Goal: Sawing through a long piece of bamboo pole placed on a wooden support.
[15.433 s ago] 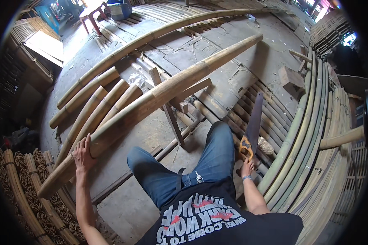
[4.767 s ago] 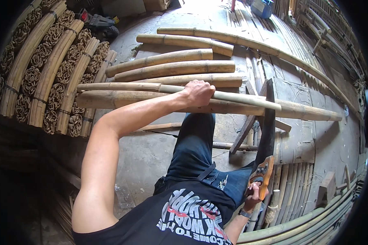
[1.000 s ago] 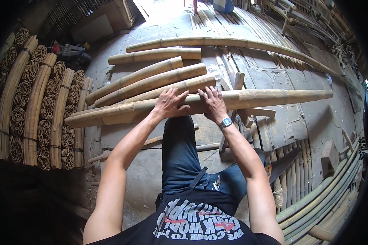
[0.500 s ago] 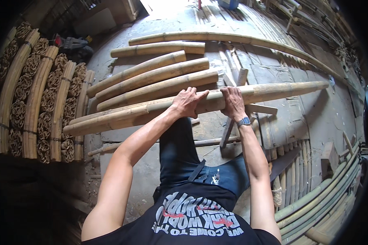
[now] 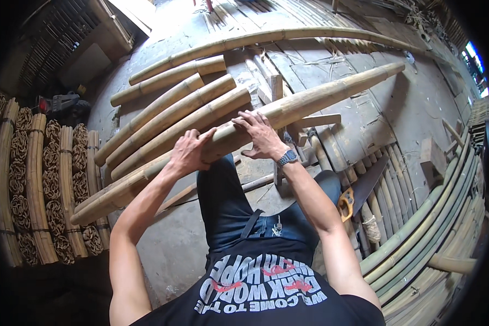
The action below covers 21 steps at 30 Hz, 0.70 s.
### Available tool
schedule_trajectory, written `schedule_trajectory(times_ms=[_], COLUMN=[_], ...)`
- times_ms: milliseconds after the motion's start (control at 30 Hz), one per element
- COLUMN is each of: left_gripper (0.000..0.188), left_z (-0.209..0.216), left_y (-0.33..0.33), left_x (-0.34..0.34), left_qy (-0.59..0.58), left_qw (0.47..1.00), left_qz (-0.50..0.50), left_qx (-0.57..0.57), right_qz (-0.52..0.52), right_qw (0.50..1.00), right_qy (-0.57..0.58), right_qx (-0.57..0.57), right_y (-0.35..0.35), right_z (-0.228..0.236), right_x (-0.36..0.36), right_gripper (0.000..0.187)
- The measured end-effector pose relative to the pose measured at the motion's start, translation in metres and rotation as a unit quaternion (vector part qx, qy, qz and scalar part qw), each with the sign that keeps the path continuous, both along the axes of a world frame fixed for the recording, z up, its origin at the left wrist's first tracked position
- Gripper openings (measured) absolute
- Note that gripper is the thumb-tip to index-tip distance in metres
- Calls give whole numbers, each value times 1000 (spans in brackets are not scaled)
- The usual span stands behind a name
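A long thick bamboo pole (image 5: 320,98) lies across a low wooden stand in front of me, running from lower left to upper right. My left hand (image 5: 189,151) rests on top of it with the fingers curled over the far side. My right hand (image 5: 262,135), with a wristwatch on its wrist, presses flat on the same pole just to the right. A handsaw (image 5: 358,191) with an orange handle lies on the floor by my right knee, held by neither hand.
Several shorter bamboo sections (image 5: 174,111) lie side by side beyond the pole. A long curved pole (image 5: 288,37) runs behind them. Bundled bamboo stacks (image 5: 32,185) stand at the left, long green poles (image 5: 418,239) at the right, a wooden block (image 5: 432,155) nearby.
The view has swung and the pole now tilts up to the right. Both hands stay on the pole. Earlier my right hand held the saw, which now lies on the floor.
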<state>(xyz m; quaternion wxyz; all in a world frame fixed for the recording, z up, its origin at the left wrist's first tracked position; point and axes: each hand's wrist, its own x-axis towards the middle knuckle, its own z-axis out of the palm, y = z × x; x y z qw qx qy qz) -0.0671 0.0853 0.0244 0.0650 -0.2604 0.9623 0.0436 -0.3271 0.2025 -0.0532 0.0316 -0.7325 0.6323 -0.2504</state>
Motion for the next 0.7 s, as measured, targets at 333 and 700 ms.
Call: schedule_trajectory(times_ms=[333, 700], left_gripper=[126, 131], left_z=[4, -43], left_y=[-8, 21], left_x=[24, -106], left_qy=[-25, 8], left_qw=[999, 998], left_qz=[-4, 1], left_qx=[-23, -61], right_qz=[-344, -274], right_qw=[935, 907], right_qy=[-89, -311], right_qx=[-21, -76], right_y=[11, 55], right_z=[-42, -24], right_x=[-73, -94], right_gripper=[59, 59])
